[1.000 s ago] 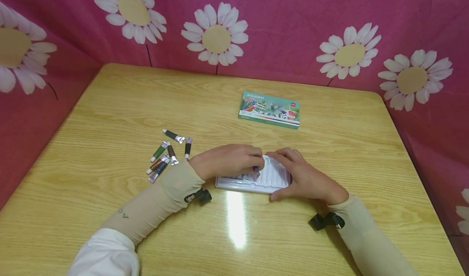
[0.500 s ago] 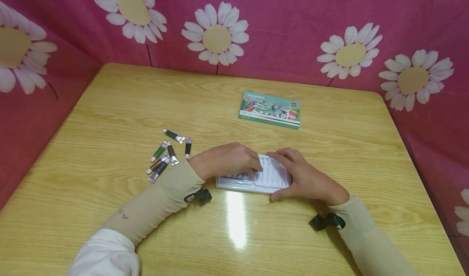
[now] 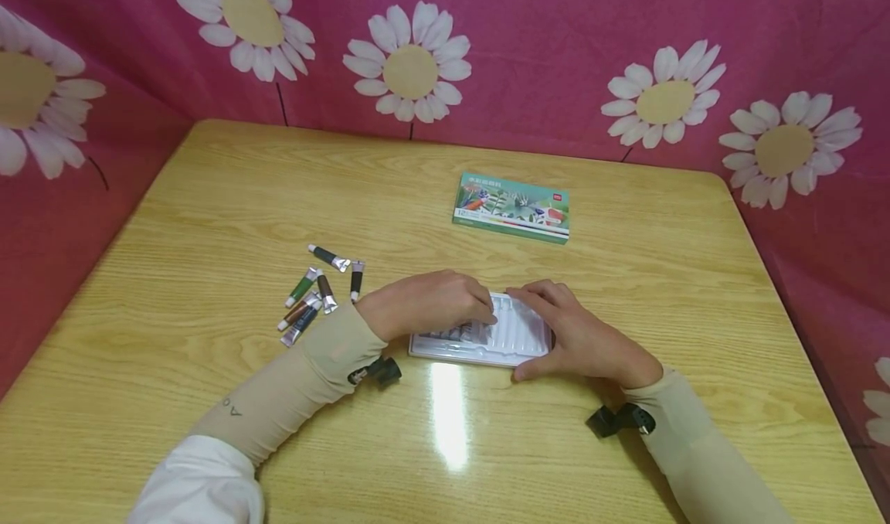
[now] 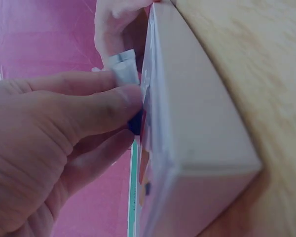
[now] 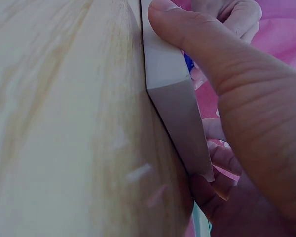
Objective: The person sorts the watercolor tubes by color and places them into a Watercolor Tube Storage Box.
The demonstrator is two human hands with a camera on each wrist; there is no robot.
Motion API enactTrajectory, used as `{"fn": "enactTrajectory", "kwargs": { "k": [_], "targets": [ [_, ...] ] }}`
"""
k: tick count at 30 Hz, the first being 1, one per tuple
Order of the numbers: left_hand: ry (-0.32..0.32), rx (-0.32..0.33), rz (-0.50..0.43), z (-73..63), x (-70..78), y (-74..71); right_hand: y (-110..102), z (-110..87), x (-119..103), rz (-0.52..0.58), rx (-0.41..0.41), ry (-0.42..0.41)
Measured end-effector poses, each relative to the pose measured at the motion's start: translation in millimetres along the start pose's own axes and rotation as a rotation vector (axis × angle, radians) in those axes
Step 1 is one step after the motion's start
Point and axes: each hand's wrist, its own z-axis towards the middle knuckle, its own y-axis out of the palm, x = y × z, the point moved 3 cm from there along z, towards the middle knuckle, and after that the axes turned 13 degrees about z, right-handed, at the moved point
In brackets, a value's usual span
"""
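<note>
My left hand [image 3: 431,304] is over the white plastic tray [image 3: 520,331], its fingertips down at the slots. In the left wrist view, thumb and fingers pinch a small paint tube [image 4: 126,73] with a silver crimped end and a dark blue body. Several tubes lie in the tray's left part, partly hidden under that hand; slots on the right side show bare white. My right hand [image 3: 584,338] grips the tray's right end, thumb along the near side and fingers around the far side. The tray's white side wall [image 5: 180,118] stands on the table in the right wrist view.
Left of the tray, several loose paint tubes lie on the wooden table [image 3: 208,222], among them a green tube [image 3: 302,287], a brown tube [image 3: 327,291] and a black tube [image 3: 357,280]. A teal illustrated paint box [image 3: 511,208] lies behind the tray.
The left fingers have shifted slightly left and down at the slots, and the pinched tube sits lower against the tray. The right hand and tray have stayed put.
</note>
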Motion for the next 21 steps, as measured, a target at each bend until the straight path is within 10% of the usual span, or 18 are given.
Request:
{"fn": "enactTrajectory", "kwargs": {
  "k": [21],
  "targets": [
    [0.027,-0.045,0.059,1.2,2.5,-0.4,0.4,0.0,1.0,-0.005,-0.001,-0.005]
  ]
}}
